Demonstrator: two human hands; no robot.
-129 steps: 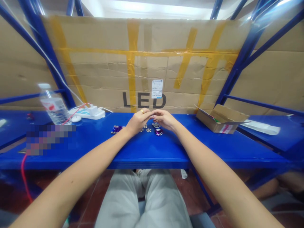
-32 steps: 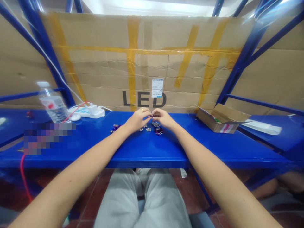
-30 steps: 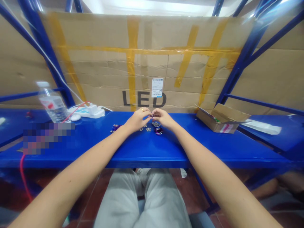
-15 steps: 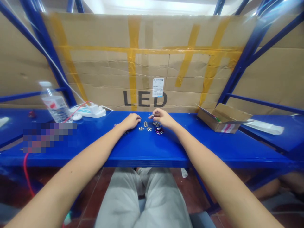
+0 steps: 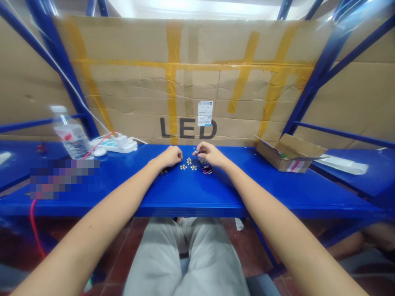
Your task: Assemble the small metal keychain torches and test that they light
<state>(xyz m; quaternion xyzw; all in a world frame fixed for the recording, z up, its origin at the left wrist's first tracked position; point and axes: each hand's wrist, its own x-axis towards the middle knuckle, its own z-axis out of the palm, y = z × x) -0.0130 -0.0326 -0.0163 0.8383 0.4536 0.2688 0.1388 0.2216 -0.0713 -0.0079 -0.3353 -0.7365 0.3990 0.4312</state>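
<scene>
Your right hand (image 5: 210,154) pinches a small silver round part (image 5: 196,152) at its fingertips, just above the blue metal shelf (image 5: 191,193). The loose silver round pieces (image 5: 187,164) lie between your hands. Your left hand (image 5: 169,156) rests curled shut just left of them; I cannot tell whether it holds anything.

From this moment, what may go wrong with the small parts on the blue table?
1. The right hand pinches one tiny part by the fingertips only; it may slip and drop among the loose parts.
2. The loose parts lie uncontained on the smooth table; a sweep of the left hand, curled right beside them, may scatter them.
</scene>
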